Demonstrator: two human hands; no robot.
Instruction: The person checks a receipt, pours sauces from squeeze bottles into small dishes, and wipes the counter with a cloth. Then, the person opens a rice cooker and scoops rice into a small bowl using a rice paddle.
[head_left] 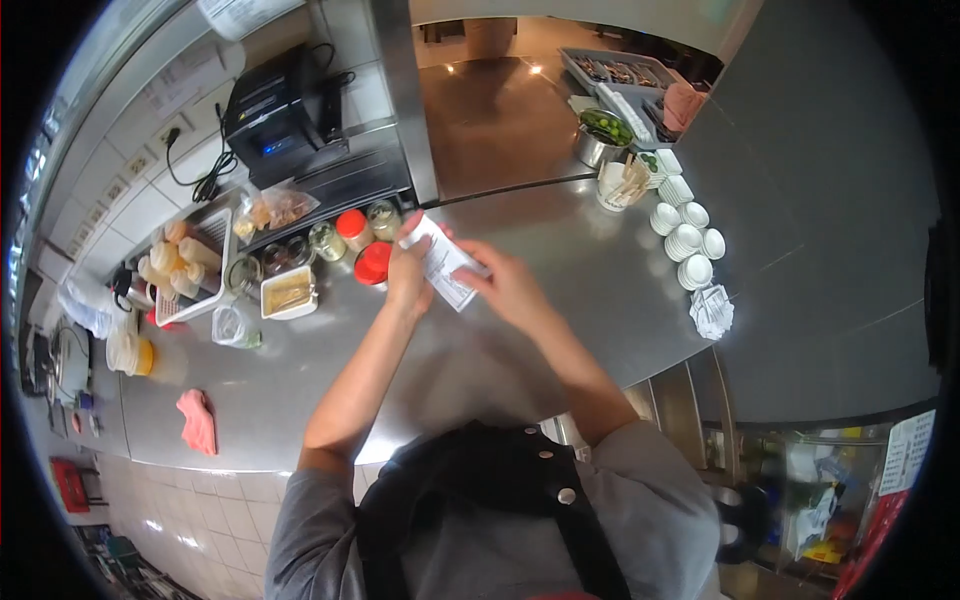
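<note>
Both hands hold a white printed paper slip (447, 272) above the steel counter. My left hand (406, 275) is closed on its left edge, with the thumb lying over the paper. From the right, my right hand (503, 287) pinches the slip near its lower right part. The print is too small to read. Just left of my left hand stand a red-lidded jar (372, 263), a second red-topped jar (353, 228) and a glass jar (383, 218).
Along the wall are a black printer (283, 117), a white basket of bottles (195, 268) and a white tub (290, 293). A pink cloth (198, 421) lies near the front edge. To the right are stacked white dishes (684, 242), a cup of sticks (621, 185) and a pot of green fruit (597, 150).
</note>
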